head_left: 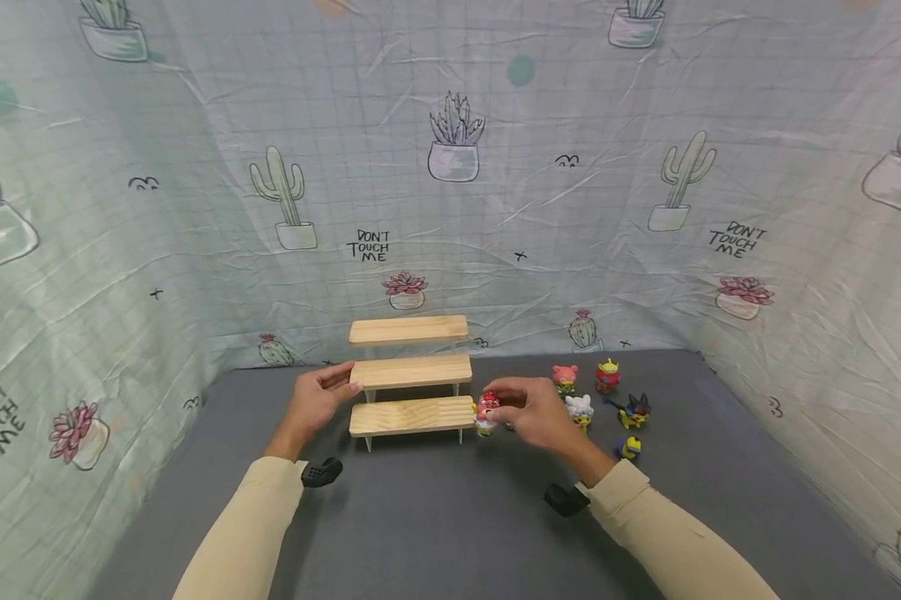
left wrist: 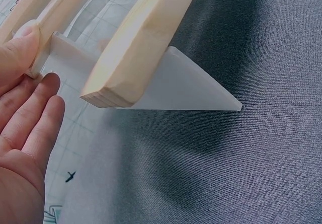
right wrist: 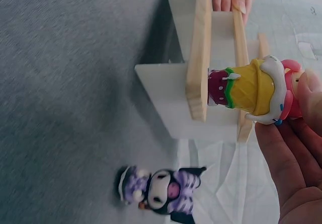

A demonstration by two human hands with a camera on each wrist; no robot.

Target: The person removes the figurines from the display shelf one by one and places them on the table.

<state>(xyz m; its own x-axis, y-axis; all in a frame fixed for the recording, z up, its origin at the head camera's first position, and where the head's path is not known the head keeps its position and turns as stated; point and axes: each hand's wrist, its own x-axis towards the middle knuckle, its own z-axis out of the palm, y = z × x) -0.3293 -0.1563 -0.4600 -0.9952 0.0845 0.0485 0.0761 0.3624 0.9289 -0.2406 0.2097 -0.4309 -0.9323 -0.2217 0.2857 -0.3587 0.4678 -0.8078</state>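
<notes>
A three-tier display stand with pale wooden shelves [head_left: 412, 414] and clear side supports [left wrist: 196, 85] stands on the grey cloth. My left hand [head_left: 321, 402] pinches the left end of its middle shelf [head_left: 411, 372], thumb on the board and fingertips at its end. In my right hand [head_left: 533, 410] is a toy figurine [right wrist: 254, 88] with a pink head, white collar, yellow cone-like body and dark red base, gripped by its head. The figurine's base is by the right end of the lowest shelf; whether they touch, I cannot tell.
Right of the stand are several figurines: a pink one [head_left: 565, 377], a red one with a green head [head_left: 608, 377], a white-topped one [head_left: 580, 410], a black-eared one [head_left: 633, 412] and a small yellow-purple one [head_left: 629, 448]. A purple-and-black figurine [right wrist: 161, 190] lies near the stand. Patterned cloth [head_left: 525, 208] hangs behind.
</notes>
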